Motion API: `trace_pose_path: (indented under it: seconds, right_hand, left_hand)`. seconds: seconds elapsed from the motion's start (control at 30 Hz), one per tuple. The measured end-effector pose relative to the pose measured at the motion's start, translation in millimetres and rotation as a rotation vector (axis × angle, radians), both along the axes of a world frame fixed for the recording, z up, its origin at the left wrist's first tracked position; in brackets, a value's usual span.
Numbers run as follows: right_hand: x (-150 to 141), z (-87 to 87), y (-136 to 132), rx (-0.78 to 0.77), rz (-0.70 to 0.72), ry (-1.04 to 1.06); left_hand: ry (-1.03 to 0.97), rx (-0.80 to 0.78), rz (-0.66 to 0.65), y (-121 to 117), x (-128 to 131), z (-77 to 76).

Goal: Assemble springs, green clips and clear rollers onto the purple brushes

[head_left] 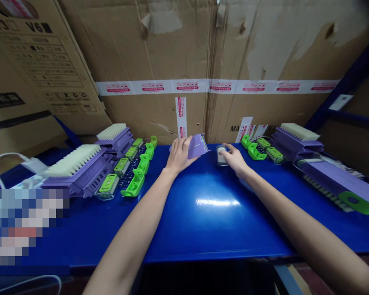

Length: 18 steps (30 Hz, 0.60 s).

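My left hand (178, 155) reaches to the far side of the blue table (209, 213) and grips a light purple plastic piece (198, 146), tilted up off the surface. My right hand (234, 159) rests just right of it, fingers curled over a small clear and grey part (221, 156) that lies on the table. The two hands are about a hand's width apart.
Purple brush bodies with cream bristles (75, 168) and a row of green clips (137, 174) lie at the left. More green clips (260, 149), another purple brush (297, 139) and a long purple piece (338, 182) lie at the right. Cardboard boxes (203, 61) wall the back.
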State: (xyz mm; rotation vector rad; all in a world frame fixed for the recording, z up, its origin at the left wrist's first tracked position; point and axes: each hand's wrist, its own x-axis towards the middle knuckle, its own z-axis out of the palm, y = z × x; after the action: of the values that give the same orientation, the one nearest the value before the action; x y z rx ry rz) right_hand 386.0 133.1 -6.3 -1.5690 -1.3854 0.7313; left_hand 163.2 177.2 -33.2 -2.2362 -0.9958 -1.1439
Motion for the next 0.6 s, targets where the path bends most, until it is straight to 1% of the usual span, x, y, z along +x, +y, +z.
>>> trace_pose_path:
  seconds: [0.07, 0.1, 0.13, 0.17, 0.2, 0.27, 0.33, 0.37, 0.43, 0.5, 0.53, 0.6]
  right_hand:
    - [0.0, 5.5, -0.6, -0.112, 0.100, 0.376]
    - [0.0, 8.1, -1.3, -0.152, 0.148, 0.495]
    - [-0.1, 10.4, -2.2, -0.180, 0.189, 0.554]
    - [-0.2, 12.0, -3.0, -0.194, 0.215, 0.566]
    - [-0.2, 12.9, -3.7, -0.196, 0.223, 0.550]
    - [0.3, 12.5, -3.9, -0.173, 0.185, 0.474]
    - [2.6, 10.3, -2.7, -0.115, 0.108, 0.322]
    - [4.5, 9.1, -1.8, -0.079, 0.065, 0.193]
    - [9.1, 7.4, 0.1, -0.006, -0.004, -0.160]
    - [12.9, 7.1, 1.0, 0.034, -0.054, -0.515]
    - [13.8, 7.4, 0.9, 0.040, -0.070, -0.652]
    - [13.0, 9.1, -0.4, 0.034, -0.086, -0.822]
  left_hand:
    - [0.001, 0.011, 0.002, -0.2, 0.2, 0.2]
    - [0.000, 0.013, 0.003, -0.4, 0.3, 0.4]
    - [0.001, 0.011, 0.004, -0.7, 0.3, 0.6]
    - [0.002, 0.005, 0.004, -1.0, 0.3, 0.9]
    - [0.003, -0.002, 0.002, -1.4, 0.3, 1.2]
    - [0.008, -0.019, -0.001, -2.0, 0.3, 1.6]
    - [0.016, -0.032, 0.001, -2.2, 0.3, 1.7]
    - [0.021, -0.036, 0.004, -2.2, 0.3, 1.7]
    - [0.031, -0.041, 0.004, -2.1, 0.5, 1.6]
    - [0.040, -0.039, -0.004, -2.5, 0.8, 1.8]
    - [0.047, -0.038, -0.010, -2.9, 1.0, 2.1]
    - [0.070, -0.036, -0.025, -4.2, 1.5, 2.8]
